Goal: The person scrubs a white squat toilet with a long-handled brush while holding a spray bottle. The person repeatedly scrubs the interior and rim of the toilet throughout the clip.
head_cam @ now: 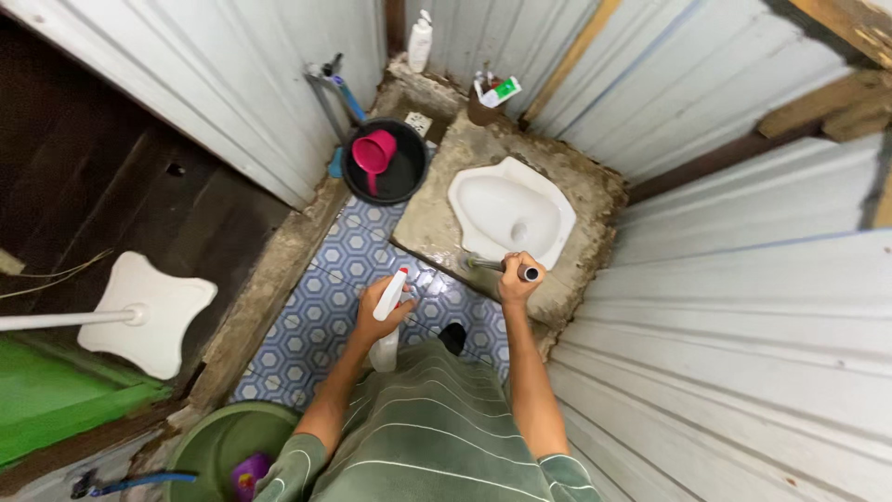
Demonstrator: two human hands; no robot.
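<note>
My left hand grips a white spray bottle with a red nozzle, held over the blue patterned floor tiles. My right hand is closed around a dark handle whose far end rests on the concrete platform near the front rim of the white squat toilet. The tool's head is hidden against the platform edge. My striped green shirt fills the bottom of the view.
A black bucket with a pink scoop stands under a tap at the back left. A white bottle and a cup of tubes sit in the far corner. A green basin lies bottom left. Corrugated walls close in on both sides.
</note>
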